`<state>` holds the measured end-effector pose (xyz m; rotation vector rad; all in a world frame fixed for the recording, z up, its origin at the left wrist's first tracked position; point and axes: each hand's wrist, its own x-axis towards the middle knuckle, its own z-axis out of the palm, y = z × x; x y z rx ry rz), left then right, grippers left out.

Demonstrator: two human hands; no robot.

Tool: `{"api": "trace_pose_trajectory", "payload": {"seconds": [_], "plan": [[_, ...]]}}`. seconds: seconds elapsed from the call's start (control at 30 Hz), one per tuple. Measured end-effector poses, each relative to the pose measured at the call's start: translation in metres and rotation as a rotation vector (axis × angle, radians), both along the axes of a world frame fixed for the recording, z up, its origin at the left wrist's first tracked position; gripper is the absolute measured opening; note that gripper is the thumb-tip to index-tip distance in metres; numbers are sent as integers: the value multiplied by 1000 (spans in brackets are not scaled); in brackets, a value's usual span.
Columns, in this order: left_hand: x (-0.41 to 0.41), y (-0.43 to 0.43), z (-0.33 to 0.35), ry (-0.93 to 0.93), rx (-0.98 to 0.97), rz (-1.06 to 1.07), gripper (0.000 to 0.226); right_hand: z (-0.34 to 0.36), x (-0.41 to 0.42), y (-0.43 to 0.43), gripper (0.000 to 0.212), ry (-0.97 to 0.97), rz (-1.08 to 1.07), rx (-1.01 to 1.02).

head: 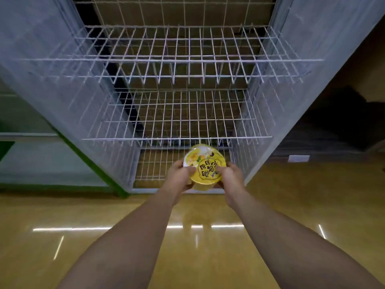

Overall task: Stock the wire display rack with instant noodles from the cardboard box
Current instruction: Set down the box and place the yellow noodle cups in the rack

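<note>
My left hand [179, 174] and right hand [230, 176] grip the noodle cup [205, 168], lid toward me, just before the rack's [177, 59] lowest shelf [158, 166].

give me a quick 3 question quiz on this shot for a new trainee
1. True or false: only one hand holds the noodle cup.
2. The cup's lid is mainly: A) red B) yellow C) blue
3. Fill in: the two upper shelves of the wire rack hold ___ cups.

Key:
1. False: the left hand and the right hand both grip it.
2. B
3. no
</note>
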<state>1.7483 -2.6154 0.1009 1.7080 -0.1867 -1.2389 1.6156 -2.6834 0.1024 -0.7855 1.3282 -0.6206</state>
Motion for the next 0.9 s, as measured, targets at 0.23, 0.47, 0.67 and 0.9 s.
{"api": "trace_pose_trajectory", "payload": {"seconds": [0.23,0.47,0.67,0.9], "plan": [[41,-86,-59,-75,-97,43,26,-72,37,-71,26,-112,-65,-156],[57,-121,-111,-116,-202,29,45,-120,54,-116,27,-67,-45,-258],[59,-121,-132,-107,-202,74,53,-134,55,-122,38,31,21,-288],[54,-125,-145,-149,-190,131,50,-130,56,-119,42,63,68,-310]]}}
